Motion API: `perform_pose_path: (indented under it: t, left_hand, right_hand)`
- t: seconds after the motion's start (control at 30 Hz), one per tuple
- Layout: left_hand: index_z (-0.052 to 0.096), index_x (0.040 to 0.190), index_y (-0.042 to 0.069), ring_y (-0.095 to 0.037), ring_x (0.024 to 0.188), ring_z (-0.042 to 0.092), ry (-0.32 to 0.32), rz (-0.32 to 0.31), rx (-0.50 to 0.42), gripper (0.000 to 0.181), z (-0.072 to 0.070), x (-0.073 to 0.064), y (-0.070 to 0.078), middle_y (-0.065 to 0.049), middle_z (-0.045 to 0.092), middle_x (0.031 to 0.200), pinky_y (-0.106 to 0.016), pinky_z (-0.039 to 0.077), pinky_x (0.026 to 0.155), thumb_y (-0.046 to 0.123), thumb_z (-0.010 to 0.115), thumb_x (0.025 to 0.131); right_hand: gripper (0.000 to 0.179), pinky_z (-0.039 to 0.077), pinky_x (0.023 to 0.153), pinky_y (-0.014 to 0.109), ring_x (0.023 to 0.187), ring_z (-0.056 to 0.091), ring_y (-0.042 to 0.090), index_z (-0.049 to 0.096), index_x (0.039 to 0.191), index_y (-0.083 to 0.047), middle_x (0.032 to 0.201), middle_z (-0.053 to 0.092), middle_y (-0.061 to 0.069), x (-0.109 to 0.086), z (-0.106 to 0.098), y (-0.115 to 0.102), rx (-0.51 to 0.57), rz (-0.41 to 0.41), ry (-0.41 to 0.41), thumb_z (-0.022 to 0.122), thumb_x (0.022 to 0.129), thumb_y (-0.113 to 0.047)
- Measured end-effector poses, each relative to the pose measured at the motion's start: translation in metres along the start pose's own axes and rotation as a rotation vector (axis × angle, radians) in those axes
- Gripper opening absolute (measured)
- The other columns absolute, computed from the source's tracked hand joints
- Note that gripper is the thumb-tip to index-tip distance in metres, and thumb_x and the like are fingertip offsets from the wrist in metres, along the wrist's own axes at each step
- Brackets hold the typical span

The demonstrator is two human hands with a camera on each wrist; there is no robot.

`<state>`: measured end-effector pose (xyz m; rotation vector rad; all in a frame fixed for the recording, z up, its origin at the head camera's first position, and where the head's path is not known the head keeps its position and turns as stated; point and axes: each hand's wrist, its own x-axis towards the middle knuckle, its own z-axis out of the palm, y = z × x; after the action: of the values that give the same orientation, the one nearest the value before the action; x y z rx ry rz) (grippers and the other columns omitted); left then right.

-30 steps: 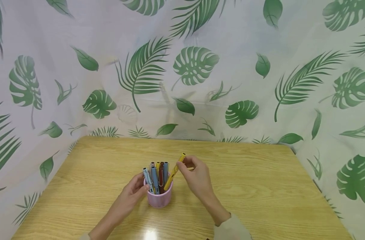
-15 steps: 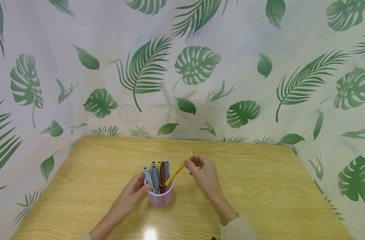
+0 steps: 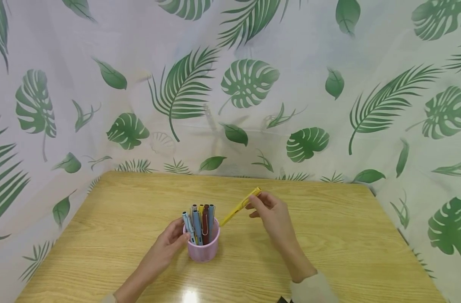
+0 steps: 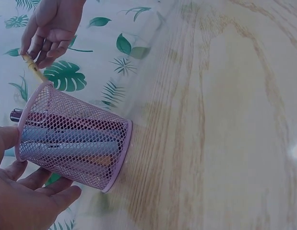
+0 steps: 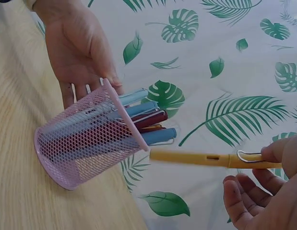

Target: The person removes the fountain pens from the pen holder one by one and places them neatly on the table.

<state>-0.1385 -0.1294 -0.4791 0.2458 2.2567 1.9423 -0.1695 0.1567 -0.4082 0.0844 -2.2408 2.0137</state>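
Note:
My right hand (image 3: 273,216) pinches a yellow pen (image 3: 238,207) by its clip end, thumb against fingertips. The pen slants down to the left, its lower end just outside the cup's right rim. A pink mesh pen cup (image 3: 203,253) stands on the table, gripped by my left hand (image 3: 166,246) at its left side, thumb at the rim and fingers behind. Several pens stand in it: a light blue pen (image 3: 188,225), a blue pen (image 3: 197,227) and a dark red pen (image 3: 205,223) among them. In the right wrist view the yellow pen (image 5: 186,157) shows a wire clip.
The wooden table (image 3: 329,235) stretches out around the cup on all sides. Behind it and at both sides hangs a pale cloth (image 3: 268,160) printed with green leaves.
My right hand has drawn the yellow pen up and to the right, out of the cup, and the pen now lies flatter. The left hand and cup have stayed nearly still.

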Motion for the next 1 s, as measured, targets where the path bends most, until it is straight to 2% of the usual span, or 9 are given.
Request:
perform_pose_path:
  t: [0.13, 0.47, 1.0]
  left_hand:
    - [0.035, 0.157, -0.001, -0.045, 0.143, 0.042, -0.006, 0.007, 0.002, 0.061, 0.001, 0.001, -0.001, -0.028, 0.045, 0.153, -0.059, 0.034, 0.117, 0.025, 0.059, 0.106]
    - [0.035, 0.158, 0.001, -0.044, 0.143, 0.042, -0.001, -0.006, -0.002, 0.061, 0.002, 0.001, -0.001, -0.027, 0.045, 0.154, -0.057, 0.035, 0.117, 0.025, 0.059, 0.107]
    - [0.036, 0.157, 0.002, -0.043, 0.143, 0.043, 0.005, -0.007, -0.008, 0.061, 0.001, 0.000, -0.001, -0.026, 0.046, 0.154, -0.057, 0.035, 0.118, 0.024, 0.060, 0.106]
  right_hand:
    - [0.024, 0.062, 0.079, 0.030, 0.096, 0.067, 0.025, 0.068, 0.114, 0.005, 0.101, 0.069, 0.017, 0.001, -0.009, -0.001, 0.035, 0.000, -0.007, 0.066, 0.104, -0.017]
    - [0.024, 0.062, 0.078, 0.029, 0.094, 0.066, 0.022, 0.068, 0.114, 0.005, 0.100, 0.068, 0.016, 0.002, -0.023, 0.007, 0.013, -0.001, -0.007, 0.066, 0.103, -0.016]
    - [0.023, 0.062, 0.073, 0.028, 0.090, 0.068, 0.021, 0.068, 0.114, 0.006, 0.100, 0.072, 0.014, 0.003, -0.009, 0.031, -0.037, 0.112, -0.023, 0.066, 0.102, -0.013]
